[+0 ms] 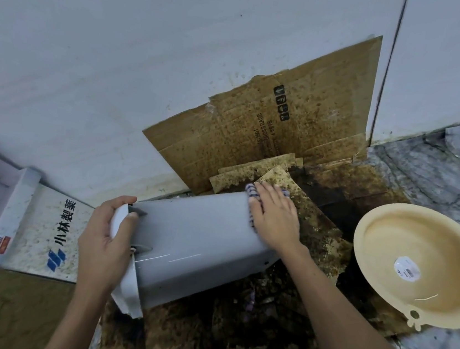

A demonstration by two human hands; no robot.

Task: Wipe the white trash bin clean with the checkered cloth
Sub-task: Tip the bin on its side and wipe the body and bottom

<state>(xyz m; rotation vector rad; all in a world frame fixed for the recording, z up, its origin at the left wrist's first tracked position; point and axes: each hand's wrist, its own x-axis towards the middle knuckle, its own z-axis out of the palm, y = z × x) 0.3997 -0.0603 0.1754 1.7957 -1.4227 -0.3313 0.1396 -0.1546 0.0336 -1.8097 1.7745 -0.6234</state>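
Note:
The white trash bin [191, 245] lies tipped on its side over stained cardboard, its rim toward me and its base pointing away. My left hand [105, 240] grips the rim at the near left end, thumb and fingers curled over the edge. My right hand [272, 217] lies flat on the far end of the bin, fingers straight, pressing the checkered cloth [252, 197] against the bin's wall. Only a strip of the blue-and-white cloth shows beyond my fingers.
Dirty flattened cardboard [287, 123] leans on the white wall and covers the floor under the bin. A beige plastic basin [420, 267] sits at the right on the marble floor. A white printed carton [42, 226] lies at the left.

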